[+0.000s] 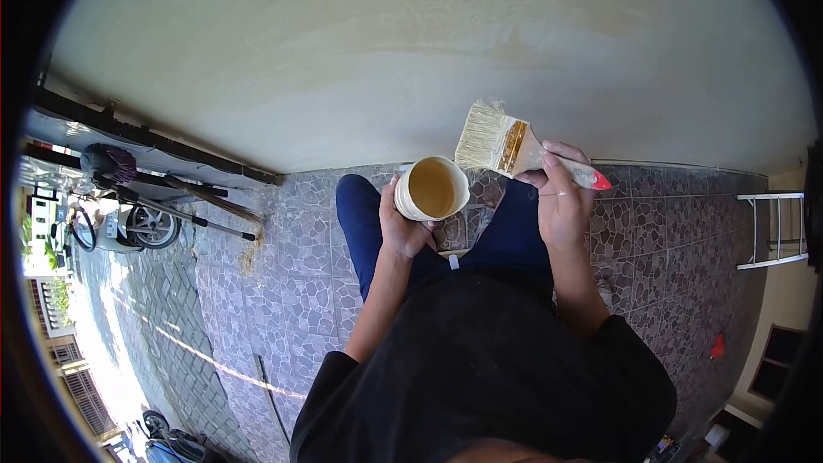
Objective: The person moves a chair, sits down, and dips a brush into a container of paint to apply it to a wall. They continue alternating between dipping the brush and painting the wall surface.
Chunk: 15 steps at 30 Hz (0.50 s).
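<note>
My left hand (405,225) is wrapped round a white plastic cup (408,199) with yellowish-brown liquid (431,189) in it. To its right, my right hand (565,199) grips the handle of a wide paintbrush (495,142). The brush has pale bristles, a brown band with whitish smears and a red handle tip. Its bristles point up and left, just above the cup's rim and apart from it. Beyond both hands rises a pale wall (360,60) with faint brownish patches.
Stone-patterned tiles (274,266) cover the floor around my legs. At left stand a broom (214,206), a long pole (206,225) and a motorbike (137,225). A metal ladder (773,231) is at the right, with a small red object (717,346) on the floor nearby.
</note>
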Available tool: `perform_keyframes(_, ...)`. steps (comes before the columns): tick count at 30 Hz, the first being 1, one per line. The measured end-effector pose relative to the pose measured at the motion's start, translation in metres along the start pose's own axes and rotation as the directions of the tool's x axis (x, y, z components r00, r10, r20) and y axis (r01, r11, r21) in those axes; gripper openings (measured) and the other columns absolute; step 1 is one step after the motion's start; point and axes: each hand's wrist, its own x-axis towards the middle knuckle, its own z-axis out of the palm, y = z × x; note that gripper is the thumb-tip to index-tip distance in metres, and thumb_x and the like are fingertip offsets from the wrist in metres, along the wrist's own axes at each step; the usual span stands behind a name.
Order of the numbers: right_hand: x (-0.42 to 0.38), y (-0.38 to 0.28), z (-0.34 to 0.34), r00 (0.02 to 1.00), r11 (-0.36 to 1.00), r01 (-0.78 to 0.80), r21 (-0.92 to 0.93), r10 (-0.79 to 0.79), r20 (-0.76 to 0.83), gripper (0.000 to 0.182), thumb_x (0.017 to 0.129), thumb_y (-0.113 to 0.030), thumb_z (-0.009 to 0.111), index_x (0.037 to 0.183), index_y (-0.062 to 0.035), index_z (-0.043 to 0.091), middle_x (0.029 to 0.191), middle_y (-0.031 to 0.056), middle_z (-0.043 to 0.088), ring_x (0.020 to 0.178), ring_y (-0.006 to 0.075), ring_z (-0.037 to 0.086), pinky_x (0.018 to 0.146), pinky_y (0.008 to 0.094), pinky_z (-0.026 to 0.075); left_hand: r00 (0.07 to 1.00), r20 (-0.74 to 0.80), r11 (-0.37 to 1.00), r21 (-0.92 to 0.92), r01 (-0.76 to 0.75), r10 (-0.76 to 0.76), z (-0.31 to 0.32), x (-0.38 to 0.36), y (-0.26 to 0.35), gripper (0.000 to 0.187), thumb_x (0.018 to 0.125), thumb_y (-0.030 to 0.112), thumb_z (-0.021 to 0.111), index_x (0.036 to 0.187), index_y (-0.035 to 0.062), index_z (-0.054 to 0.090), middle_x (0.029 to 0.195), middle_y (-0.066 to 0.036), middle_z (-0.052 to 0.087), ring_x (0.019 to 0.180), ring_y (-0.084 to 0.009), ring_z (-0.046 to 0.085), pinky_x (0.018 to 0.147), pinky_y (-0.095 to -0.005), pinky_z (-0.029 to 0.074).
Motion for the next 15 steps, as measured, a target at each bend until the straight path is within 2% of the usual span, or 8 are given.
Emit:
perform_keyframes(1, -0.004, 0.0, 0.008, 0.999, 0.994, 0.052, -0.097, -0.051, 0.013, 0.019, 0.103, -0.004, 0.06, 0.119, 0.006, 0.064, 0.109, 0.0163, 0.068, 0.094, 0.0228, 0.073, 0.084, 0.04, 0.067, 0.998, 0.055, 1.0, -0.006, -0.009, 0.009, -0.004, 0.001, 0.001, 0.055, 0.107, 0.055, 0.039, 0.132, 0.0112, 0.063, 0.114, -0.01, 0.072, 0.084, -0.0227, 0.073, 0.053, -0.0314, 0.057)
perform_keyframes(2, -0.007, -0.001, 0.013, 0.994, 0.976, 0.107, -0.192, -0.103, 0.03, 0.02, 0.103, -0.002, 0.061, 0.12, 0.0075, 0.064, 0.11, 0.0165, 0.067, 0.095, 0.0224, 0.073, 0.085, 0.0401, 0.067, 0.999, 0.016, 0.999, 0.033, -0.031, 0.031, -0.006, 0.003, 0.0, 0.055, 0.107, 0.054, 0.039, 0.132, 0.0111, 0.063, 0.114, -0.009, 0.072, 0.082, -0.0213, 0.071, 0.052, -0.0304, 0.054)
perform_keyframes(3, -0.012, -0.004, 0.018, 0.995, 0.977, 0.102, -0.189, -0.098, 0.035, 0.02, 0.103, -0.002, 0.061, 0.12, 0.0075, 0.064, 0.11, 0.0165, 0.067, 0.095, 0.0224, 0.073, 0.085, 0.0401, 0.067, 0.999, 0.013, 0.999, 0.032, -0.038, 0.037, -0.005, 0.002, 0.001, 0.055, 0.107, 0.054, 0.039, 0.132, 0.0111, 0.063, 0.114, -0.009, 0.072, 0.082, -0.0213, 0.071, 0.052, -0.0304, 0.054)
perform_keyframes(4, -0.018, -0.007, 0.023, 0.984, 0.944, 0.163, -0.286, -0.137, 0.11, 0.02, 0.102, 0.0, 0.062, 0.119, 0.0077, 0.065, 0.109, 0.0162, 0.068, 0.095, 0.0209, 0.073, 0.082, 0.0373, 0.066, 0.999, 0.031, 0.999, 0.022, -0.041, 0.04, -0.004, 0.001, 0.002, 0.055, 0.107, 0.055, 0.041, 0.132, 0.011, 0.063, 0.113, -0.008, 0.073, 0.084, -0.0207, 0.072, 0.053, -0.0304, 0.056)
perform_keyframes(5, -0.02, -0.007, 0.025, 0.968, 0.898, 0.229, -0.375, -0.168, 0.189, 0.02, 0.101, 0.001, 0.064, 0.119, 0.0078, 0.067, 0.108, 0.016, 0.069, 0.096, 0.0194, 0.072, 0.08, 0.0345, 0.064, 0.998, 0.051, 0.999, 0.012, -0.043, 0.042, -0.003, 0.0, 0.002, 0.056, 0.107, 0.056, 0.042, 0.131, 0.0108, 0.064, 0.112, -0.008, 0.073, 0.086, -0.0201, 0.074, 0.054, -0.0304, 0.057)
perform_keyframes(6, -0.016, -0.008, 0.02, 0.907, 0.752, 0.41, -0.516, -0.278, 0.316, 0.017, 0.098, 0.001, 0.068, 0.114, 0.0075, 0.07, 0.103, 0.0159, 0.073, 0.091, 0.0174, 0.072, 0.073, 0.0296, 0.059, 0.998, 0.027, 0.999, 0.01, -0.048, 0.048, -0.001, 0.0, 0.002, 0.055, 0.107, 0.057, 0.043, 0.131, 0.0118, 0.064, 0.111, -0.007, 0.074, 0.085, -0.0195, 0.074, 0.054, -0.0301, 0.058)
perform_keyframes(10, -0.02, -0.016, 0.028, 0.873, 0.649, 0.473, -0.596, -0.254, 0.416, 0.013, 0.093, 0.002, 0.073, 0.104, 0.0067, 0.073, 0.095, 0.0169, 0.075, 0.08, 0.0197, 0.073, 0.071, 0.0285, 0.056, 0.998, -0.013, 0.998, -0.002, -0.062, 0.062, -0.002, 0.002, 0.001, 0.055, 0.107, 0.057, 0.043, 0.131, 0.0127, 0.064, 0.111, -0.005, 0.074, 0.086, -0.0189, 0.074, 0.054, -0.0299, 0.058)
perform_keyframes(15, -0.018, -0.019, 0.03, 0.843, 0.638, 0.51, -0.578, -0.235, 0.484, 0.013, 0.091, 0.004, 0.073, 0.103, 0.0063, 0.073, 0.093, 0.0167, 0.074, 0.079, 0.0208, 0.074, 0.07, 0.0299, 0.057, 0.997, -0.04, 0.998, 0.012, -0.059, 0.059, 0.002, 0.003, 0.0, 0.055, 0.106, 0.058, 0.044, 0.129, 0.0126, 0.065, 0.111, -0.005, 0.075, 0.087, -0.0183, 0.074, 0.053, -0.0286, 0.057)
